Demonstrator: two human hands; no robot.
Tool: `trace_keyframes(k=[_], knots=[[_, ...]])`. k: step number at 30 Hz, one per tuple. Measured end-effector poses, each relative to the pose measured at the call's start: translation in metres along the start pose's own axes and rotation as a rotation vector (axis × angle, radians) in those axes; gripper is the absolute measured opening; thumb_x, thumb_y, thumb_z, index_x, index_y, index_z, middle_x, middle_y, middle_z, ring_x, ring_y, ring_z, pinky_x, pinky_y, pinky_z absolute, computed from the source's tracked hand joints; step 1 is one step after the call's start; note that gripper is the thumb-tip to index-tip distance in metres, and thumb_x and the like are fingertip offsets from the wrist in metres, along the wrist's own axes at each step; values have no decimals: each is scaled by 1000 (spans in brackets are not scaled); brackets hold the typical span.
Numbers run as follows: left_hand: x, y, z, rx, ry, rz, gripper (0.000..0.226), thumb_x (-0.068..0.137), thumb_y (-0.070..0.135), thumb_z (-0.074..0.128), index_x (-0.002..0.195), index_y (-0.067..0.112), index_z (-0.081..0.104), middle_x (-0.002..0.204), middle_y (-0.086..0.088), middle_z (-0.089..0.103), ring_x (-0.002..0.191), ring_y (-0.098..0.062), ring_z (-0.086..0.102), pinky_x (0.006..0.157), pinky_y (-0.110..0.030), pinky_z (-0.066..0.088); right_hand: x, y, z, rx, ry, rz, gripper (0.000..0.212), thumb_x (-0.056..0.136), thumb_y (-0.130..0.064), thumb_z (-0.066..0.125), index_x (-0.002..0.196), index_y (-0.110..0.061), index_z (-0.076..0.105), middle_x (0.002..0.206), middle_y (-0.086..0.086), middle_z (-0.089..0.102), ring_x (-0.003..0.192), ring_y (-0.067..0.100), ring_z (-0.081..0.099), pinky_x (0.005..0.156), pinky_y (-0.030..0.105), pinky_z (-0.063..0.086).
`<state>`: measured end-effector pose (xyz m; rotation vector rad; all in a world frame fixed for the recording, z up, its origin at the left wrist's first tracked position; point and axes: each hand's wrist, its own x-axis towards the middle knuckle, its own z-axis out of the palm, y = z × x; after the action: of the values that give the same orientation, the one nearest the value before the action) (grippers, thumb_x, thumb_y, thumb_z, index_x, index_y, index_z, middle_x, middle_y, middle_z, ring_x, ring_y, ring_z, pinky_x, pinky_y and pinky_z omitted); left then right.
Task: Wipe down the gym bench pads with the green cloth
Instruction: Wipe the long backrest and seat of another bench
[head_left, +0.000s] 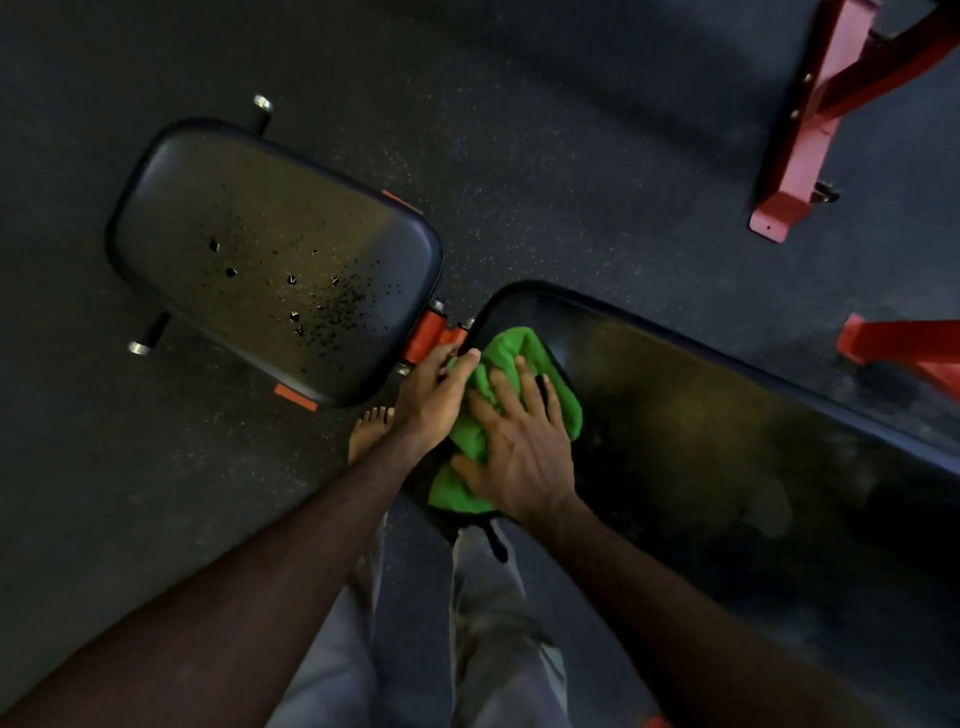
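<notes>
- While I stand over the bench, the seat pad (270, 260) lies to my left, its black cover pitted and flecked with small tears toward the near end; no cloth touches it.
- Between the two pads sits the orange hinge (428, 335), with my bare foot (368, 431) on the floor (597, 156) just below it.
- My left hand (431, 400) rests at the left edge of the cloth (524, 358), thumb laid along the top and fingers curled into the fabric, so I judge it is gripping that edge; the fingertips themselves are hidden under the folds.
- That green cloth is bunched on the near-left corner of the back pad (727, 415), spilling a little over the pad's edge toward me.
- My right hand (519, 447) lies flat on top of it, fingers spread and straight, pressing down rather than grasping.
- It looks soft, light and floppy, likely to ruck up under a push, so a flat palm in the middle with a pinch at one edge seems the best hold.
- The pad's cover looks smooth and firm, so the fabric should slide easily along it to the right.
- Red frames (821, 130) stand at the far right.
</notes>
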<state>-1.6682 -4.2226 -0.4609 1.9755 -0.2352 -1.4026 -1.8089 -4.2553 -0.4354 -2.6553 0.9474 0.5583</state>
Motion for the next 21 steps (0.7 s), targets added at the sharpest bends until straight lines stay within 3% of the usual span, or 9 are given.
trace_keyframes(k=[2,5,7,10,14,17,21], knots=[[-2,-2,3,11,15,24,49,102,49,56,147,32,54,147,7,57,133,-14,52,105,-27,40,5,-19,5,55,5,102,86,86,-64,62,158,-24,39,165,11,34,157,42,16,126,58,9],[-7,-4,9,21,28,60,54,102,49,56,153,33,47,156,7,48,142,-12,44,116,-30,35,-27,-30,16,8,-37,-38,78,90,-57,65,158,-28,39,167,10,30,158,41,7,127,58,5],[-8,-6,11,9,29,68,56,101,49,57,153,31,47,158,8,46,144,-11,42,121,-36,33,-62,-10,12,-15,-45,-82,85,83,-62,69,157,-32,39,168,7,30,159,39,7,127,57,6],[-9,-5,13,60,41,84,59,100,50,59,153,27,47,159,5,45,146,-13,40,122,-41,32,-107,24,-3,15,48,160,100,75,-72,66,162,-36,30,168,7,30,158,38,11,125,61,16],[-14,1,21,186,23,196,60,102,46,57,155,23,44,164,2,36,152,-14,30,125,-36,25,-104,7,-9,45,97,400,110,67,-72,67,163,-33,28,171,11,20,157,46,3,123,67,7],[-17,-4,25,245,29,243,59,104,43,55,157,22,41,165,0,33,153,-15,27,125,-37,23,-63,-21,2,30,61,313,117,66,-72,77,163,-29,28,170,15,16,155,53,2,119,69,2],[-16,-15,10,249,52,267,50,105,40,52,152,23,48,158,1,45,145,-14,40,122,-36,31,-37,-26,11,6,72,158,103,75,-63,78,160,-26,34,167,11,28,156,48,12,123,63,10]])
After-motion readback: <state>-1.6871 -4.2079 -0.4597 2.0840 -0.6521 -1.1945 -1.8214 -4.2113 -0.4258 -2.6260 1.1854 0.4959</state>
